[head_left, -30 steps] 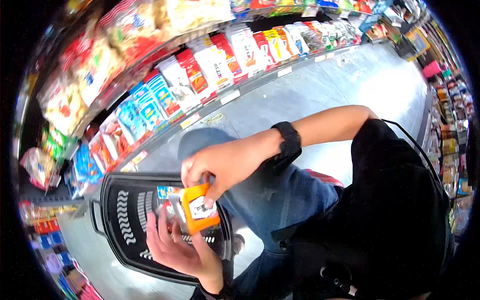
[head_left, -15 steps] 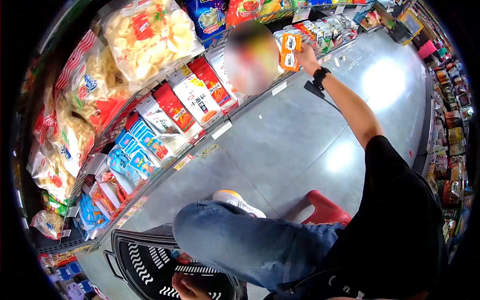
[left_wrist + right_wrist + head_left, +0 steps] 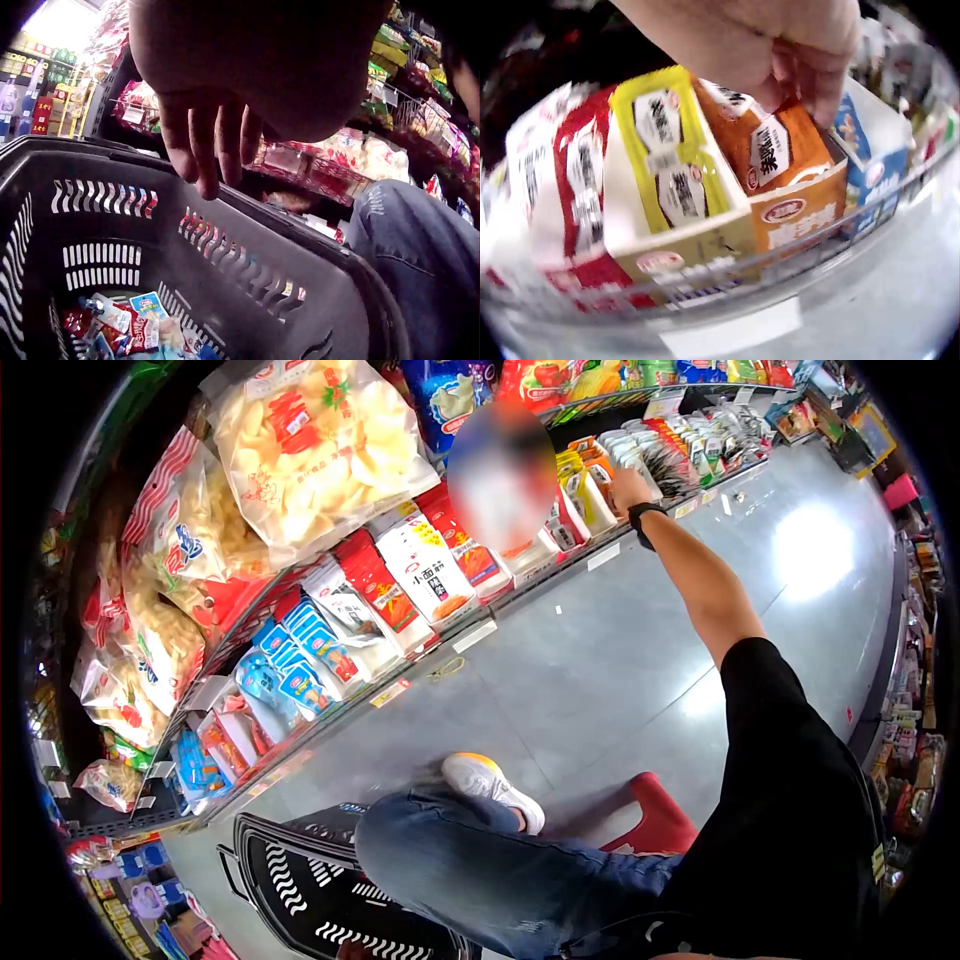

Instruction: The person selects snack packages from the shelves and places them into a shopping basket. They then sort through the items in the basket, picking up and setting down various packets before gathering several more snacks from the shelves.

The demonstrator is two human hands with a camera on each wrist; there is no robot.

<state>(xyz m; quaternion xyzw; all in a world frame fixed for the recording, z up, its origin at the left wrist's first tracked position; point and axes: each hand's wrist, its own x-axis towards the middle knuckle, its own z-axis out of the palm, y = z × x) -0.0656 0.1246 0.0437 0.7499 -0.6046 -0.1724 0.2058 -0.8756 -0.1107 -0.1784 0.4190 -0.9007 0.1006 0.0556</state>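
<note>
My right hand point(image 3: 630, 488) reaches out to the shelf at the upper right of the head view. In the right wrist view, its curled fingers and thumb pinch the top of an orange snack packet point(image 3: 769, 154) in an open orange box point(image 3: 799, 217). A box of yellow packets point(image 3: 667, 139) stands beside it, and a blue and white box point(image 3: 877, 161) is on the other side. My left hand point(image 3: 240, 82) hangs with relaxed fingers over the black shopping basket point(image 3: 300, 232), holding nothing. Several small packets point(image 3: 139, 330) lie at the basket's bottom.
A wire shelf edge point(image 3: 832, 262) runs along the front of the boxes. Large bags of puffed snacks point(image 3: 320, 450) fill the upper shelf at left. A red stool point(image 3: 650, 815) stands behind my bent knee point(image 3: 430, 840), which overlaps the basket.
A second ago, both hands were at the orange packet above the basket. My right hand then carried it to the shelf and is now down at the orange box. The left hand has lowered.
</note>
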